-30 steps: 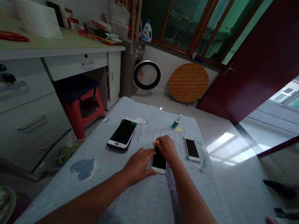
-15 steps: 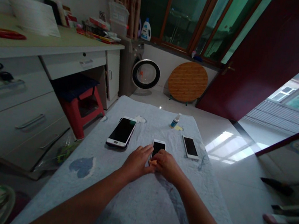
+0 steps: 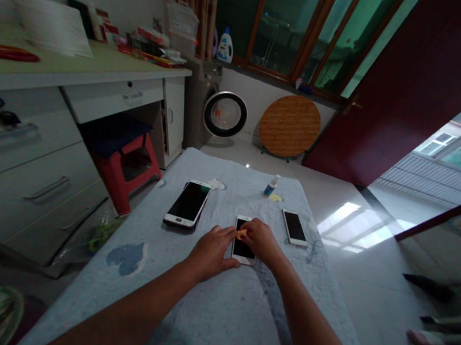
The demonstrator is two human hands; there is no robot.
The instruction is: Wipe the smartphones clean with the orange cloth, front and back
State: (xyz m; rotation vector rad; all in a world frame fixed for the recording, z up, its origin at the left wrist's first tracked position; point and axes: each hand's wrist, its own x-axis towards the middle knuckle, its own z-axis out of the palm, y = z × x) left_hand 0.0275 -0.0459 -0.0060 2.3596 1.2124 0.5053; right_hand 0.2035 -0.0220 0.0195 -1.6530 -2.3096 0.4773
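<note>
A white-framed smartphone (image 3: 243,248) with a dark screen lies flat on the cloth-covered table, between my hands. My left hand (image 3: 212,251) holds it along its left side, fingers at the upper left edge and thumb at the bottom left corner. Pinched in the fingers of my right hand (image 3: 261,240) is a small orange cloth (image 3: 240,233), pressed against the upper part of the screen. To the left lies a larger smartphone (image 3: 189,204), resting on a dark case or second phone. Another white smartphone (image 3: 295,227) lies to the right.
A small spray bottle (image 3: 271,186) stands at the far side of the light blue tablecloth (image 3: 215,322). Left of the table are a red stool (image 3: 126,170) and a white desk (image 3: 42,148). A washing machine with an open door (image 3: 225,114) and a round wooden tabletop (image 3: 290,125) are behind.
My right hand has slid the orange cloth up the phone, from its lower part to its upper part, uncovering the lower screen. My left hand stays nearly where it was.
</note>
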